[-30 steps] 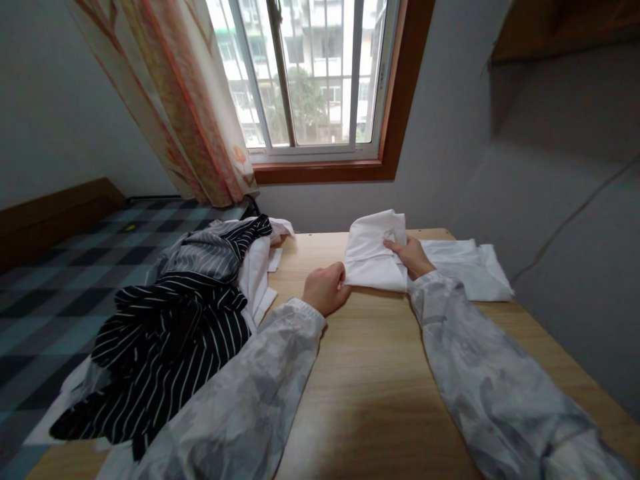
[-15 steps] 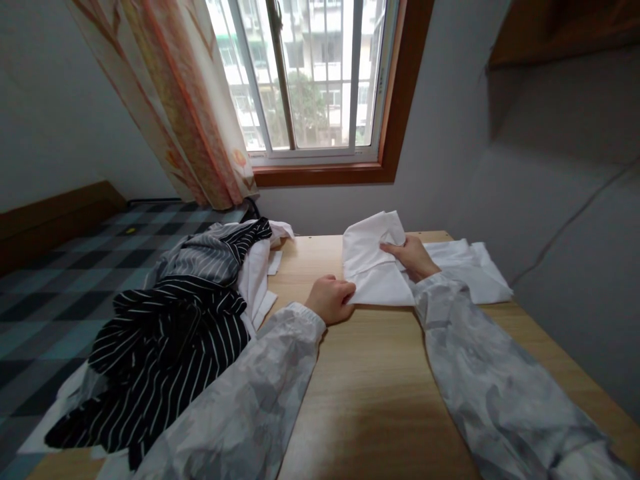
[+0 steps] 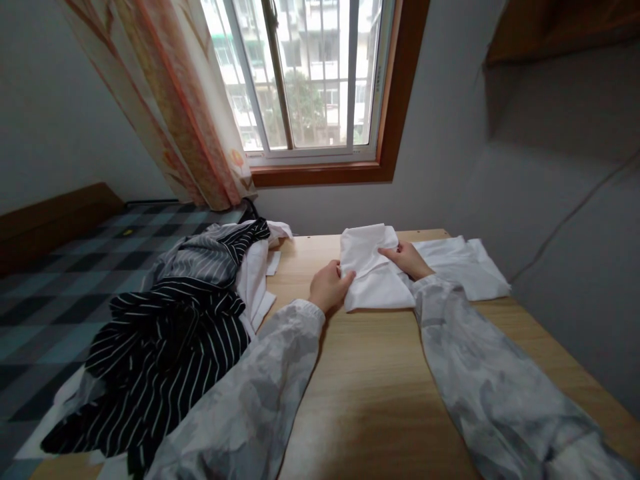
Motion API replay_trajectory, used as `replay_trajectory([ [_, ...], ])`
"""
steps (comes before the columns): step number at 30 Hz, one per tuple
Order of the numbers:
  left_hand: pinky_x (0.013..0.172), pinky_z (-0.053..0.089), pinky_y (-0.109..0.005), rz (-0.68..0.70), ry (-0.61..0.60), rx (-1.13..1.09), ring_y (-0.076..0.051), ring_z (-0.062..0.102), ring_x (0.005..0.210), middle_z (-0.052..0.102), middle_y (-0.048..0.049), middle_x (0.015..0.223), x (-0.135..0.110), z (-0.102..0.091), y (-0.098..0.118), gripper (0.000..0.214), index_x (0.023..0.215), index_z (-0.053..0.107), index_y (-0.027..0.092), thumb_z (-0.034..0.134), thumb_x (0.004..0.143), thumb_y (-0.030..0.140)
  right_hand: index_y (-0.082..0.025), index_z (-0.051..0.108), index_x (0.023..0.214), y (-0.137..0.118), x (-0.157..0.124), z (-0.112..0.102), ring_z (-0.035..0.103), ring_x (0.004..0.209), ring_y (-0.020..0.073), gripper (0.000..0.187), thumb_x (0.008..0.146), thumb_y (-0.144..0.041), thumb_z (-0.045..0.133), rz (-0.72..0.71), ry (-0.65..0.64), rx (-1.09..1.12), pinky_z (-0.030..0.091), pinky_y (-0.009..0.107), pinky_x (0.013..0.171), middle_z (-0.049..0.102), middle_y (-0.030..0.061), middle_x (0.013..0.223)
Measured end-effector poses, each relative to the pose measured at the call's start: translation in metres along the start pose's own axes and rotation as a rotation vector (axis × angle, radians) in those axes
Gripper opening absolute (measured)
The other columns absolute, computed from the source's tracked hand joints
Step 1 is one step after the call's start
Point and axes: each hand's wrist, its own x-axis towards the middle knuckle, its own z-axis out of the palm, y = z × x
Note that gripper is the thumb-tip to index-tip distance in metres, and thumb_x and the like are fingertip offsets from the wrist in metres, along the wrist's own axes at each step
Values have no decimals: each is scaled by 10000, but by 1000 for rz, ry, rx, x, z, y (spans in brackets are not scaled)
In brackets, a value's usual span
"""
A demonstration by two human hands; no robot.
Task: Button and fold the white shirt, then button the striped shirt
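Note:
A white cloth garment [image 3: 373, 283], folded into a compact bundle, lies on the wooden table [image 3: 370, 380] in front of me. My left hand [image 3: 331, 285] grips its left edge, the thumb on top and the fingers partly hidden behind. With thumb and fingers closed, my right hand [image 3: 407, 259] pinches the bundle at its upper right side. Just beyond the right hand rests another folded white garment [image 3: 467, 267]. What kind of garments these white ones are, I cannot tell.
A heap of black striped clothing [image 3: 185, 353] lies at the left, with white cloth [image 3: 254, 277] beneath it. Beyond is a bed with a checked cover [image 3: 40, 320]. A curtain [image 3: 185, 113] hangs beside the window [image 3: 310, 80]; a wooden shelf [image 3: 565, 30] juts out at upper right.
The raised upper part of the white garment has come down flatter. My left hand has shifted up along the left edge, and my right hand has moved slightly left and down.

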Motion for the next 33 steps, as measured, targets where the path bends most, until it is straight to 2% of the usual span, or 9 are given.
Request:
replay_trajectory([
  [8, 692, 373, -324, -69, -7, -12, -204, 635, 754, 717, -40, 764, -1, -30, -17, 222, 825, 747, 185, 665, 962, 340, -191, 811, 1015, -16, -12, 24, 779, 876, 291, 471, 843, -629, 805, -31, -73, -23, 598, 370, 754, 865, 121, 1002],
  [12, 665, 351, -338, -110, -70, 16, -219, 617, 708, 659, -41, 669, 3, -46, -28, 331, 697, 678, 207, 633, 960, 402, -214, 752, 976, -24, -18, 38, 735, 807, 253, 442, 848, -634, 804, -65, -48, -45, 564, 336, 702, 816, 75, 887],
  [15, 689, 397, -330, -168, 8, -27, -250, 679, 777, 769, -87, 819, 9, -47, -31, 324, 863, 719, 199, 688, 952, 509, -229, 729, 1063, -25, -24, 43, 766, 845, 258, 465, 820, -610, 840, -14, -101, 73, 582, 330, 700, 839, 77, 964],
  [18, 739, 461, -330, -207, 91, -103, -289, 745, 894, 836, -147, 1032, 15, -43, -34, 474, 1100, 716, 187, 779, 907, 615, -246, 706, 1129, -26, -31, 45, 779, 806, 260, 485, 807, -580, 847, 57, -206, 174, 591, 331, 663, 857, 67, 972],
  [21, 768, 462, -343, -157, 134, -19, -310, 759, 956, 837, -171, 1045, 20, -42, -38, 367, 984, 732, 199, 737, 960, 565, -251, 718, 1099, -27, -36, 46, 745, 720, 246, 430, 826, -568, 815, 39, -249, 112, 557, 319, 616, 837, 39, 855],
  [24, 758, 439, -348, -114, 132, 25, -301, 753, 929, 822, -160, 962, 22, -44, -43, 334, 832, 727, 210, 653, 1020, 475, -256, 718, 1035, -28, -38, 49, 694, 653, 234, 388, 855, -594, 780, 5, -206, 4, 494, 306, 567, 790, 19, 739],
  [27, 741, 438, -353, -135, 136, 4, -301, 741, 882, 791, -150, 886, 23, -45, -47, 424, 787, 700, 216, 652, 1032, 558, -270, 693, 1060, -30, -40, 54, 668, 643, 228, 407, 888, -635, 742, -5, -140, -42, 468, 306, 562, 756, 3, 722],
  [30, 766, 481, -365, -144, 278, -75, -288, 726, 853, 770, -129, 912, 22, -40, -50, 427, 906, 676, 223, 595, 1076, 606, -265, 646, 1201, -35, -43, 57, 686, 701, 235, 460, 904, -607, 721, -37, -27, -32, 531, 334, 632, 754, 7, 823],
  [33, 869, 548, -406, 55, 466, -94, -270, 705, 902, 738, -125, 1083, 20, -32, -54, 206, 1066, 635, 229, 633, 1067, 435, -245, 626, 1279, -43, -48, 56, 706, 857, 267, 451, 915, -500, 703, -222, 131, -138, 601, 405, 779, 753, 72, 1026],
])
